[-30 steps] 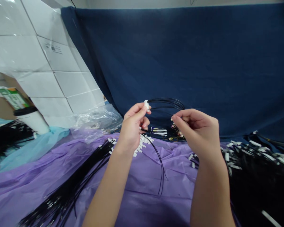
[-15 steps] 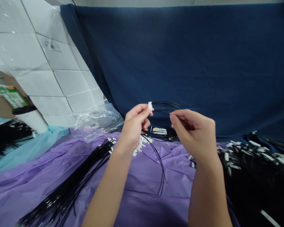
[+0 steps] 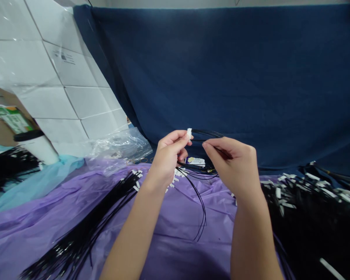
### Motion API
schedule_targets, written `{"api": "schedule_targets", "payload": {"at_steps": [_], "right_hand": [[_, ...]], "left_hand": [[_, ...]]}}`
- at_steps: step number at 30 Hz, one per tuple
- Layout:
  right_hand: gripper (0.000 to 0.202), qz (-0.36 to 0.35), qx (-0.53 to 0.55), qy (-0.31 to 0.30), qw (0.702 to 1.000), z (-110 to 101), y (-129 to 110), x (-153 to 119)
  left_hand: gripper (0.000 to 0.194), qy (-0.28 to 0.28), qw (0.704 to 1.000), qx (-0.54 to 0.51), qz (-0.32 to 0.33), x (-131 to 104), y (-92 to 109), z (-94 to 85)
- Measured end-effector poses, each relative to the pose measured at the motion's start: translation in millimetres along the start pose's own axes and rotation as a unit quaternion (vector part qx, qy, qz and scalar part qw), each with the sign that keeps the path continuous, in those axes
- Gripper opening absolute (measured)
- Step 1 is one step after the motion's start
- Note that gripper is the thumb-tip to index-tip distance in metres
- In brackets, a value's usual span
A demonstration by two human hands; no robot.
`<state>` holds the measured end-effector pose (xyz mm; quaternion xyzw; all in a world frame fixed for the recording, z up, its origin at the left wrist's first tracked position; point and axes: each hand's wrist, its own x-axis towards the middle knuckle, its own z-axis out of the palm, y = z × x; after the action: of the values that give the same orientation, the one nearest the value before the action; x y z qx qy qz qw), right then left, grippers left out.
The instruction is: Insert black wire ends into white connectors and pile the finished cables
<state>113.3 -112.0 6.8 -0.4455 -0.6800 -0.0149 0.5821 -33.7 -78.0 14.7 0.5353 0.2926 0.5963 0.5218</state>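
A small white connector (image 3: 189, 133) is pinched between the thumb and fingers of my left hand (image 3: 169, 153). Several thin black wires (image 3: 208, 133) leave its right side and arc toward my right hand (image 3: 231, 161). My right hand is closed, thumb against forefinger, on black wire close to the connector; the exact tip is too small to make out. Below my left hand more black wires (image 3: 202, 206) hang down in a curve over the purple sheet (image 3: 186, 221). Some white connectors (image 3: 177, 175) lie behind my left wrist, partly hidden.
A long bundle of black wires (image 3: 96, 221) with white ends lies at left, and a larger pile (image 3: 309, 217) at right. A lidded white cup (image 3: 39, 147), clear plastic (image 3: 122, 144) and white boxes (image 3: 84, 99) stand farther left. A dark blue cloth (image 3: 221, 70) hangs behind.
My right hand has moved left, closer to the connector. My left hand and the connector have shifted slightly right and down.
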Motion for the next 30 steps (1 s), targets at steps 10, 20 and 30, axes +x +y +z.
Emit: {"api": "schedule_targets", "payload": {"at_steps": [10, 20, 30], "right_hand": [[0.013, -0.008, -0.024, 0.003, 1.0, -2.2, -1.8, -1.0], [0.012, 0.01, -0.034, 0.006, 0.999, -0.9, -5.1, -0.2], [0.007, 0.056, -0.044, -0.126, 0.989, -22.6, -26.3, -7.0]], "left_hand": [[0.01, 0.0, 1.0, -0.01, -0.016, -1.0, 0.7, 2.5], [0.011, 0.0, 1.0, -0.014, -0.01, -2.7, 1.5, 1.3], [0.012, 0.143, 0.987, -0.069, -0.001, 3.9, 7.1, -9.8]]}}
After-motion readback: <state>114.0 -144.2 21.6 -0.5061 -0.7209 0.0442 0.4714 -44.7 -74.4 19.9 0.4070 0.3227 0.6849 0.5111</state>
